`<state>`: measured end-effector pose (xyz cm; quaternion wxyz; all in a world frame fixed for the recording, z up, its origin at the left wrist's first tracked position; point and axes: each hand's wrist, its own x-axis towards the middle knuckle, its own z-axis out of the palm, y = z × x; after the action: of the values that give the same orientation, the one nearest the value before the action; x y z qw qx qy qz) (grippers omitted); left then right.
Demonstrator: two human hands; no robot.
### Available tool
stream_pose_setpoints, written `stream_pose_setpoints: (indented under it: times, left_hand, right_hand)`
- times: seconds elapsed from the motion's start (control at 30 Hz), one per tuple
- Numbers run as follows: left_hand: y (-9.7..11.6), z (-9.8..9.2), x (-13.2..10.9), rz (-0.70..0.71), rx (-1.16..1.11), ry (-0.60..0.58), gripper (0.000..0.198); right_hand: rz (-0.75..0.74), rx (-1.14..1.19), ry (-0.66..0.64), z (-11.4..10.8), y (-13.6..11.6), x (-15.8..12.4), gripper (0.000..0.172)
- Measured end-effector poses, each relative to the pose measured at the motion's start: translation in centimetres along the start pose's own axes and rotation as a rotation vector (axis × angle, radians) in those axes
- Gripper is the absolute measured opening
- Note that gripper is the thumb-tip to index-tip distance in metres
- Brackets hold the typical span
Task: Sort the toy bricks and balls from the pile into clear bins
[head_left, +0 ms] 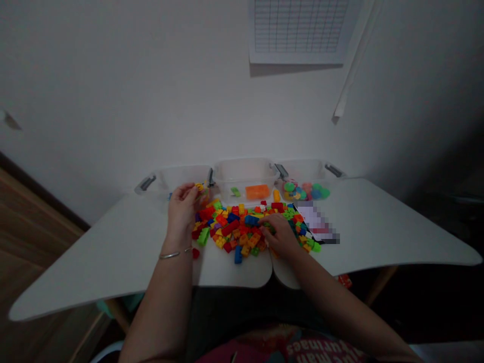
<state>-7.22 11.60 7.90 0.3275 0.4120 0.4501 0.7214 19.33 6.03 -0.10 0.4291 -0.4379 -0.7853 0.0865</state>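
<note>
Mixed toy bricks (230, 228) lie heaped on the white table (397, 222), near its front edge. Right hand (280, 234) is at the heap, fingertips against a blue brick (251, 220); cannot tell whether they grip it. Farther out, left hand (183, 206) pinches a small yellow piece (199, 187) between thumb and fingers, by the left clear bin (181, 173). Middle bin (244, 169) holds an orange block (257, 192). Gridded sheet (300, 30) hangs on the wall (113, 75) beyond.

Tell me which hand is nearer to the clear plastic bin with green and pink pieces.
Right. The right hand is in front and slightly left of the bin; the left hand is much farther left.
</note>
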Motion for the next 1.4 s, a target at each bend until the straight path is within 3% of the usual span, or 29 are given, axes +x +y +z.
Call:
stream_pose_setpoints:
  times: [0.13,0.27,0.4,0.57,0.83,1.0,1.2,1.4]
  left_hand:
    - [0.5,-1.3,2.0,0.260,0.418,0.084,0.017]
    - [0.1,-1.7,2.9,0.477,0.938,-0.025,0.017]
    - [-1.0,-1.3,2.9,0.543,1.133,-0.173,0.026]
    - [-2.2,-0.9,2.4,0.677,1.322,-0.241,0.038]
    - [-2.3,-0.6,1.6,0.617,1.319,-0.244,0.047]
    - [-1.3,0.4,-1.1,0.564,1.299,-0.193,0.053]
    - [-2.9,1.7,-5.8,0.677,1.243,-0.431,0.041]
    - [-4.7,1.7,-7.0,0.689,1.234,-0.534,0.032]
  right_hand:
    - [-0.014,0.027,0.007,-0.1,0.0,-0.1,0.019]
    - [-0.001,0.041,0.019,0.0,0.0,-0.2,0.025]
    - [-0.020,0.065,0.029,0.0,0.0,-0.2,0.038]
    - [-0.021,0.059,0.023,0.1,-0.1,-0.1,0.043]
    - [-0.019,0.066,0.017,0.2,0.1,-0.2,0.041]
    - [-0.025,0.062,0.019,0.2,0.0,-0.2,0.039]
    - [-0.017,0.044,0.017,0.4,0.1,-0.2,0.036]
    - [-0.032,0.050,0.035,0.6,0.2,-0.2,0.029]
